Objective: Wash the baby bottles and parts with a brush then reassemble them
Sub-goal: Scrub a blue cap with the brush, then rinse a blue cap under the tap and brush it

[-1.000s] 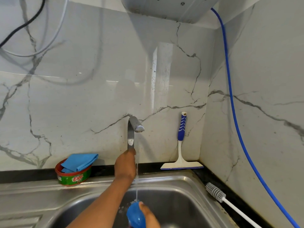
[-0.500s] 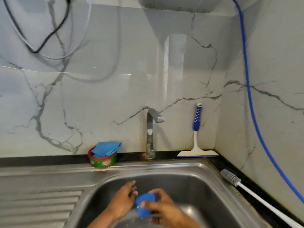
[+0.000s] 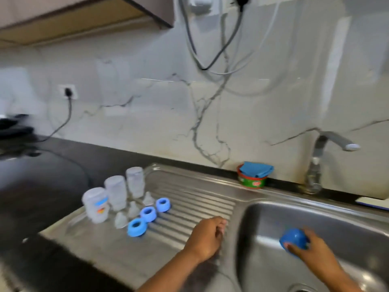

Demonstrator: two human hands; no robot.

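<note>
Right hand (image 3: 311, 250) fingers (image 3: 293, 247) curl round blue cap (image 3: 294, 237), over sink (image 3: 315, 209). Left hand (image 3: 207, 237) fingers loosely curled above drainboard (image 3: 189, 203), seemingly empty; blur hinders. Bottles (image 3: 115, 191), teats (image 3: 132, 209), rings (image 3: 148, 213) stand farther left on drainboard. Shake cap dry, set beside rings, clear of bottles.

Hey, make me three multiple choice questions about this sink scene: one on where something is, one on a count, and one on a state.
1. Where is the blue cloth? A. on the green tub B. hanging on the wall C. on the dark counter
2. How many blue rings stand on the drainboard? A. two B. three C. five
3. What is the right hand doing? A. holding a blue cap B. hanging empty C. turning the faucet

Answers: 1 A, it lies folded atop the tub. 2 B, three stand in a row. 3 A, its fingers curl round the cap over the sink basin.
</note>
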